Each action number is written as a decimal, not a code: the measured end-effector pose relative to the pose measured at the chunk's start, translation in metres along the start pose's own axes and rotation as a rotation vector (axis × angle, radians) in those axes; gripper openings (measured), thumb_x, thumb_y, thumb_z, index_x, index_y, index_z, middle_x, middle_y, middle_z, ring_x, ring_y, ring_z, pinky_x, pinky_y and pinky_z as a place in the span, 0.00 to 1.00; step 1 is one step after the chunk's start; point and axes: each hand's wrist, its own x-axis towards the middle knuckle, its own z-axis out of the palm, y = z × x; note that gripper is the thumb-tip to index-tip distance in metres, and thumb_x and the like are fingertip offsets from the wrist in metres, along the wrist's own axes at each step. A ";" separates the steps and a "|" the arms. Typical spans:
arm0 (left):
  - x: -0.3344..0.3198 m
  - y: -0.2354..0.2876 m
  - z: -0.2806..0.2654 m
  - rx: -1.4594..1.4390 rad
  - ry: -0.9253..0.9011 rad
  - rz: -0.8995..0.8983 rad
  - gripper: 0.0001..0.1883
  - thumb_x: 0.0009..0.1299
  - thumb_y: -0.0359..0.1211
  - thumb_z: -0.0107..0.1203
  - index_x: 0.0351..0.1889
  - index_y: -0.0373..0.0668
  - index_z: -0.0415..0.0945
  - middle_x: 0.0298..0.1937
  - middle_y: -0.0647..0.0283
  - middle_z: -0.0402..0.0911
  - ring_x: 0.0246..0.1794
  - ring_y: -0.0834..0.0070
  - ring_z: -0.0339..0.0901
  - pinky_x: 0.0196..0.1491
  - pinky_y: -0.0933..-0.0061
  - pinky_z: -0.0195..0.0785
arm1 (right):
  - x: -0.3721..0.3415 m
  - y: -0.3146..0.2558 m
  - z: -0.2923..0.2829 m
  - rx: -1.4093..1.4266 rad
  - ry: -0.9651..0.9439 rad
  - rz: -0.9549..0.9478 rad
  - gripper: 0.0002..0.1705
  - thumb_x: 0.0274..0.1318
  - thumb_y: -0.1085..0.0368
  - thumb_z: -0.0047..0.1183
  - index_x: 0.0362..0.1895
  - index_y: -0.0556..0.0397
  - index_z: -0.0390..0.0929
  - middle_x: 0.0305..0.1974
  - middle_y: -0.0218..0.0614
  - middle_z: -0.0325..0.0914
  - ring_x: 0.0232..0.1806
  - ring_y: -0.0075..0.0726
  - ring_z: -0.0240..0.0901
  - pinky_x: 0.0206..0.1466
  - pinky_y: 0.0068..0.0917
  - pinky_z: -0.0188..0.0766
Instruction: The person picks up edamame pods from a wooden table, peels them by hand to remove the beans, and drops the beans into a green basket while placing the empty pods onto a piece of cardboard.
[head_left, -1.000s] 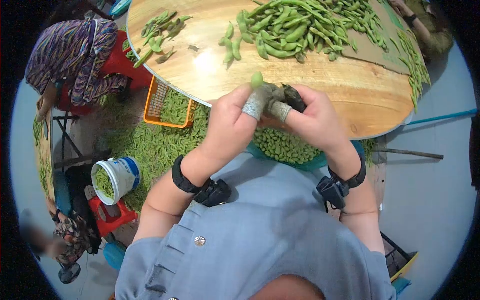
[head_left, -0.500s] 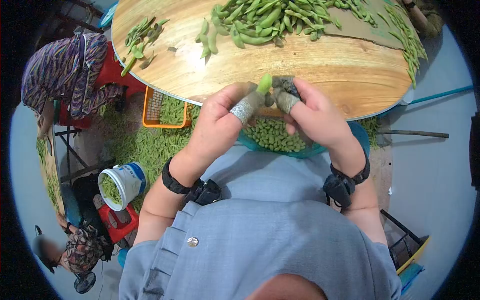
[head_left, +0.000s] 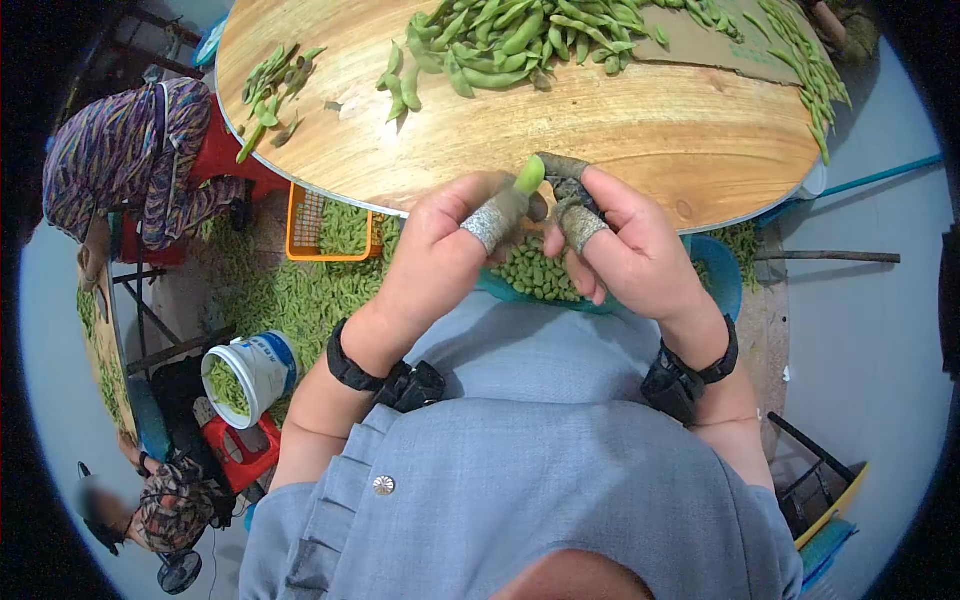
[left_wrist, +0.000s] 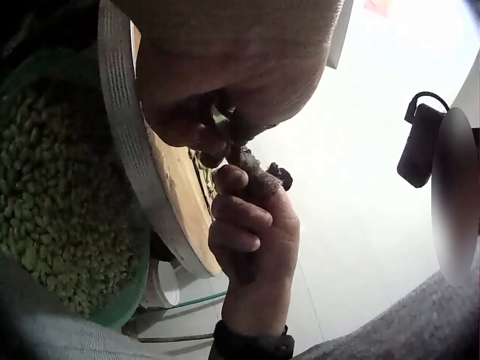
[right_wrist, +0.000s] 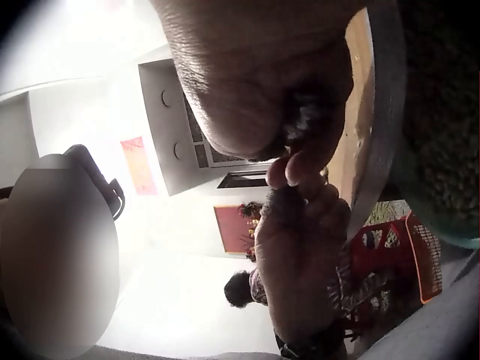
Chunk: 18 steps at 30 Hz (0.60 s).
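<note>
Fingers of the left hand (head_left: 450, 225) pinch a green pod (head_left: 531, 176) above the counter's (head_left: 640, 120) near edge.
I can't tell whether the curled fingers of the right hand (head_left: 635, 245), just beside, grip anything. The white bucket's (head_left: 235, 375) blue label (head_left: 275, 352) carries lettering too small to read. The counter is glossy wood-grain, heaped with pods (head_left: 515, 50) beside flat cardboard (head_left: 715, 48); more pods cover the floor around an orange basket (head_left: 298, 222), near a person in patterned clothing (head_left: 125, 165).
</note>
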 end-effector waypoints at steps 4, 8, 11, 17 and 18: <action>0.002 -0.012 0.002 0.134 0.051 0.187 0.09 0.68 0.29 0.52 0.44 0.35 0.76 0.33 0.63 0.80 0.30 0.74 0.75 0.34 0.72 0.68 | 0.001 0.002 -0.001 0.064 -0.016 0.004 0.23 0.59 0.74 0.36 0.59 0.57 0.64 0.31 0.30 0.74 0.17 0.16 0.62 0.16 0.15 0.60; -0.001 -0.006 0.002 0.914 0.087 0.679 0.11 0.60 0.25 0.55 0.41 0.36 0.75 0.33 0.47 0.76 0.36 0.50 0.76 0.40 0.64 0.70 | 0.002 0.006 -0.003 0.253 -0.032 0.093 0.23 0.59 0.72 0.38 0.60 0.52 0.65 0.29 0.28 0.72 0.16 0.14 0.58 0.16 0.14 0.56; 0.000 -0.017 -0.005 0.376 -0.066 0.265 0.10 0.67 0.29 0.54 0.44 0.36 0.75 0.30 0.60 0.78 0.28 0.69 0.75 0.34 0.69 0.69 | -0.003 0.009 -0.002 0.459 -0.065 0.190 0.21 0.62 0.71 0.37 0.60 0.50 0.66 0.28 0.27 0.71 0.15 0.13 0.55 0.15 0.13 0.52; 0.005 -0.013 -0.013 -0.341 -0.309 -0.153 0.13 0.70 0.38 0.54 0.44 0.38 0.77 0.31 0.66 0.78 0.26 0.78 0.73 0.28 0.79 0.64 | -0.012 0.007 -0.009 0.720 -0.130 0.298 0.19 0.64 0.69 0.38 0.58 0.49 0.68 0.28 0.27 0.70 0.15 0.13 0.54 0.14 0.13 0.50; 0.006 -0.010 -0.009 -0.126 -0.239 -0.135 0.13 0.70 0.37 0.55 0.44 0.38 0.77 0.31 0.64 0.79 0.25 0.76 0.73 0.27 0.78 0.64 | -0.013 0.004 -0.008 0.719 -0.127 0.298 0.19 0.64 0.69 0.38 0.58 0.49 0.68 0.28 0.27 0.70 0.15 0.13 0.54 0.14 0.13 0.50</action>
